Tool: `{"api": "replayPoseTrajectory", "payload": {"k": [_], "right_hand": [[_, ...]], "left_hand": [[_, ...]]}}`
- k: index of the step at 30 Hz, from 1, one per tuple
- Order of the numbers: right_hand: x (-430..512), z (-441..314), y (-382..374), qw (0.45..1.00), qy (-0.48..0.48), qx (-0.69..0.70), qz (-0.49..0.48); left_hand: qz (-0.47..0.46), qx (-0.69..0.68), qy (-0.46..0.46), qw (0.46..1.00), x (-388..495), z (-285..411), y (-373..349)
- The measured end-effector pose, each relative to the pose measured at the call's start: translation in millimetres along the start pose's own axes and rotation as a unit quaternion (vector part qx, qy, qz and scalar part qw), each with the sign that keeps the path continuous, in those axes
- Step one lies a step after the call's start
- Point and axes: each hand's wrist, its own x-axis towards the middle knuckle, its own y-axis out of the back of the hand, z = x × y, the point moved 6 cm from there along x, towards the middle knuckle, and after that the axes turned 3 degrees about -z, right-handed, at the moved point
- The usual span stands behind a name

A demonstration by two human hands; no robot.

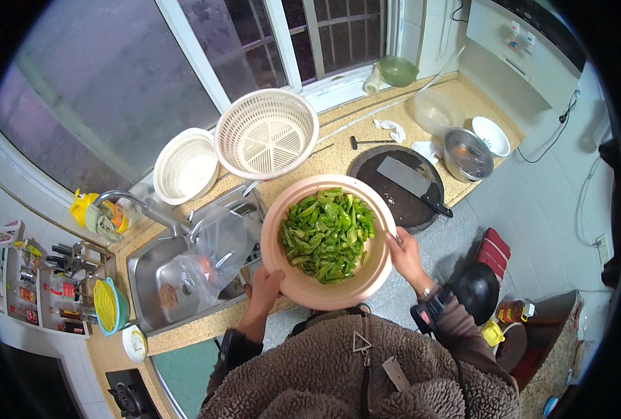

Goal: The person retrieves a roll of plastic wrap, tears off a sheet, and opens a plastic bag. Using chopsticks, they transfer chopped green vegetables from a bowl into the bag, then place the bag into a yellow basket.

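A wide pale pink plastic basin (pixel 300 293) is held in front of my body, over the counter's front edge. Green peppers (pixel 327 235), seemingly cut up, are heaped inside it. My left hand (pixel 264 288) grips the rim at the lower left, and my right hand (pixel 405 257) grips it on the right side. The fingers under the basin are hidden. Behind and to the right, a cleaver (pixel 407 178) with a black handle lies across a round dark chopping board (pixel 373 162). Left of the basin is a steel sink (pixel 148 285), partly covered by a clear plastic bag (pixel 221 246).
Two white plastic colanders, a large one (pixel 266 133) and a smaller one (pixel 186 166), stand by the window. A metal bowl (pixel 468 154) sits near the counter's right end. The faucet (pixel 143 207) arches over the sink. A gas burner (pixel 129 395) is at lower left.
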Motion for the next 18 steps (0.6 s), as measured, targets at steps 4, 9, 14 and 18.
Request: {"api": "replayPoseTrajectory", "payload": {"k": [4,9,14,18], "right_hand": [[18.9,3.9,-4.1,0.992,0.033,-0.125,0.012],[46.0,39.5,-8.5,0.977,0.057,-0.206,-0.001],[42.0,55.5,5.7,0.979,-0.036,-0.189,-0.071],[35.9,-3.5,51.9,0.983,0.009,-0.185,-0.011]], "left_hand": [[-0.005,-0.030,0.089,0.996,21.5,-32.4,-5.5],[-0.026,-0.062,0.123,0.990,34.2,-57.0,-10.4],[-0.065,-0.053,0.147,0.986,18.3,-46.8,-11.1],[0.078,0.111,0.022,0.991,6.9,-26.6,77.4]]}}
